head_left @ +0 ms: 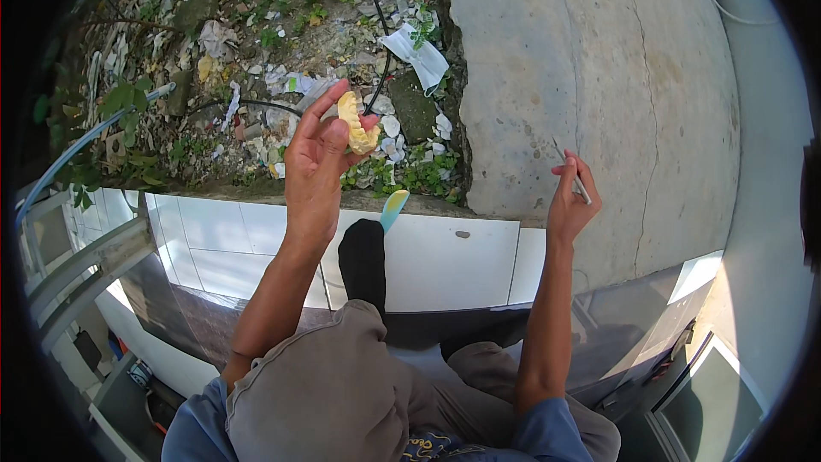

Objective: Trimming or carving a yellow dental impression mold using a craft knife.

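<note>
Two bare hands are held well apart, each closed on something of its own. The left hand (316,154) grips a pale yellow, horseshoe-shaped dental cast (351,113) with a toothed ridge, its thumb on the near side and fingers reaching around behind. Nothing else supports the cast; it is held up in the air, seen against the littered ground (248,133), left of the left edge of the grey concrete slab (522,60). The right hand (571,201) pinches a thin, grey, rod-shaped tool (585,194) between thumb and fingers, seen against the slab near its lower edge. A pale blue-white face mask (417,58) lies on the litter just beside the slab's left edge.

The cast looks like plaster or stone: probably light, stiff and dry enough not to slip, but brittle, so the small teeth could chip under a squeeze or knock. It is best held by the thicker base. The slim tool, likely rigid and light, suits a pen-like hold near its middle.
</note>
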### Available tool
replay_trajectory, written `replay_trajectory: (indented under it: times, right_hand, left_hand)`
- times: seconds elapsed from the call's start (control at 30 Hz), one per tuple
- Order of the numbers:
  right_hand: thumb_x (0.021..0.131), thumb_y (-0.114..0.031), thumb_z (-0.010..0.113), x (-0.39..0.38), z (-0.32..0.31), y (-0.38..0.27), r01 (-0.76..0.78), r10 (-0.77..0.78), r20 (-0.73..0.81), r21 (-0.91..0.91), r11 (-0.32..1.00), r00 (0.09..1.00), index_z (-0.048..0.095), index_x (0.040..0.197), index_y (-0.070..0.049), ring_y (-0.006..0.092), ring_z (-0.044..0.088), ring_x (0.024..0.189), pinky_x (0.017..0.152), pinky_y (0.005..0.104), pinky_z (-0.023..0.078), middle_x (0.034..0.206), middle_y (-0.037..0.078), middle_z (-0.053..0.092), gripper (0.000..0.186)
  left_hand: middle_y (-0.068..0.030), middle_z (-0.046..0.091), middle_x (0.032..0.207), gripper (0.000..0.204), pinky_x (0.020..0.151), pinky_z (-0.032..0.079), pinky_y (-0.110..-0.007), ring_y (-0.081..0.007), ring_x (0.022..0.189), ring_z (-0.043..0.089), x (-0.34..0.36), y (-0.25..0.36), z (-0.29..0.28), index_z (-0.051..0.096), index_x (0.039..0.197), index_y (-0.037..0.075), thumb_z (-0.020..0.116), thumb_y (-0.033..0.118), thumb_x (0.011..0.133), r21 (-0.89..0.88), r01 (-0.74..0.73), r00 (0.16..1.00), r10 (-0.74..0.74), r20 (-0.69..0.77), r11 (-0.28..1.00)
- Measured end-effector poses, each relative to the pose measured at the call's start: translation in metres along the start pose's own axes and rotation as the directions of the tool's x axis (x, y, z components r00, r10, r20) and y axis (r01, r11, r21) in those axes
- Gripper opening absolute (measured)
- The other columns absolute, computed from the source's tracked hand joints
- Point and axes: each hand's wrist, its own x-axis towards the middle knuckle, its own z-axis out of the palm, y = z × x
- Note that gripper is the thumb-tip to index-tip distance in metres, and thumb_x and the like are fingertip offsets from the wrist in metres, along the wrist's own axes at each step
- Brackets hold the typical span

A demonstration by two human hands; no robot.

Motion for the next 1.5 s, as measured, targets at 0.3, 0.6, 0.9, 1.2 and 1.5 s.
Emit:
replay_trajectory:
  times: [0.3,0.6,0.9,1.2,1.5]
  right_hand:
    - [0.079,0.001,0.061,-0.111,0.047,-0.087,-0.130,-0.052,0.236,0.689,0.713,0.970,0.059,0.095,0.002,0.0202,0.065,0.065,0.059,0.0280,0.051,0.076,0.014,0.064,0.016]
    - [0.075,-0.002,0.067,-0.137,0.061,-0.107,-0.086,-0.182,0.279,0.733,0.675,0.943,0.057,0.088,-0.001,0.0208,0.063,0.062,0.057,0.0294,0.051,0.077,0.011,0.063,0.016]
    - [0.080,0.002,0.062,-0.138,0.063,-0.102,-0.352,0.009,0.425,0.737,0.576,0.905,0.057,0.089,0.002,0.0174,0.063,0.072,0.066,0.0263,0.051,0.083,0.012,0.063,0.010]
    - [0.085,0.002,0.057,-0.132,0.070,-0.098,-0.775,0.212,0.752,0.630,0.047,0.624,0.052,0.092,0.002,0.0137,0.064,0.082,0.075,0.0229,0.051,0.085,0.011,0.064,0.008]
    - [0.084,0.003,0.057,-0.134,0.074,-0.091,-0.787,0.112,0.779,0.615,0.053,0.616,0.052,0.091,0.002,0.0155,0.064,0.087,0.078,0.0238,0.051,0.088,0.011,0.064,0.009]
  left_hand:
    - [-0.0104,0.062,0.105,0.042,0.085,0.050,-0.033,-0.0164,0.097,0.059,0.001,-0.009,-0.014,0.042,0.133,0.007,0.048,0.024,0.095,-0.016,0.072,0.997,-0.072,0.027,0.997]
    - [-0.0072,0.061,0.109,0.041,0.087,0.046,-0.026,-0.0108,0.099,0.057,-0.010,-0.012,-0.018,0.042,0.134,0.007,0.047,0.012,0.093,-0.040,0.168,0.984,-0.165,0.065,0.985]
    - [-0.0097,0.061,0.108,0.045,0.087,0.049,-0.031,-0.0132,0.100,0.058,-0.013,-0.022,-0.017,0.042,0.133,0.004,0.055,0.015,0.091,-0.028,0.175,0.983,-0.173,0.064,0.984]
    - [-0.0144,0.060,0.112,0.047,0.090,0.045,-0.027,-0.0142,0.102,0.057,-0.015,-0.029,-0.016,0.041,0.132,0.000,0.056,0.014,0.091,0.053,0.151,0.982,-0.156,0.107,0.987]
    - [-0.0159,0.060,0.112,0.045,0.091,0.045,-0.029,-0.0169,0.104,0.057,-0.016,-0.030,-0.013,0.043,0.129,-0.002,0.057,0.012,0.090,0.030,0.178,0.976,-0.180,0.124,0.984]
